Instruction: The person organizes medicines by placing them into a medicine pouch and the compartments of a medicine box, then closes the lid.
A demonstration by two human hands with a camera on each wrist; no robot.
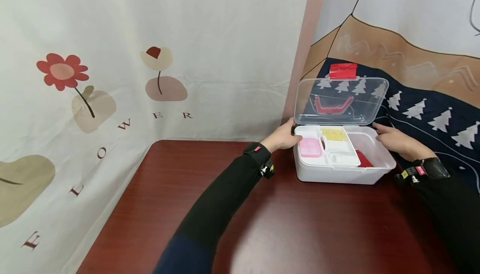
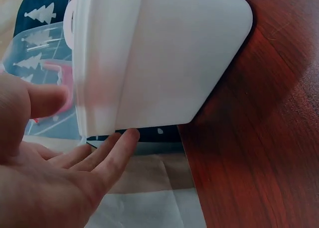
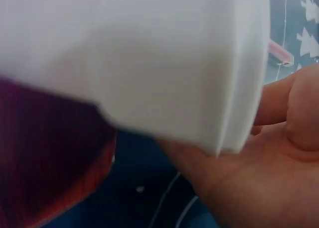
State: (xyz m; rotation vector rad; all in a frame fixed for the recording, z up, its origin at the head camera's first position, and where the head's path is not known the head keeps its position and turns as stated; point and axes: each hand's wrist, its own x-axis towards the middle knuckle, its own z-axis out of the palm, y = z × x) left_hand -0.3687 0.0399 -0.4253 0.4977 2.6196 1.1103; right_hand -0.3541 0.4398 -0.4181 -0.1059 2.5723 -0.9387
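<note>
A white plastic storage box (image 1: 333,175) stands near the far edge of the table, its clear lid (image 1: 365,113) hinged up at the back. My left hand (image 1: 282,137) holds its left back corner, thumb at the rim and fingers extended against the back. At the right back corner my right hand (image 1: 400,142) grips the box, its thumb by the rim; its fingertips are hidden in the right wrist view. Inside sits a white tray (image 1: 339,149) with a pink-covered compartment (image 1: 310,147) and a yellow one (image 1: 333,134). Something red (image 1: 363,159) lies in the box beside the tray.
The lid carries a pink handle (image 1: 333,106) and a red latch-like piece (image 1: 343,70). A printed curtain (image 1: 225,57) with flowers hangs behind and left of the reddish-brown table (image 1: 300,228). Dark cloth with white trees (image 1: 414,110) hangs at the right, close to the box.
</note>
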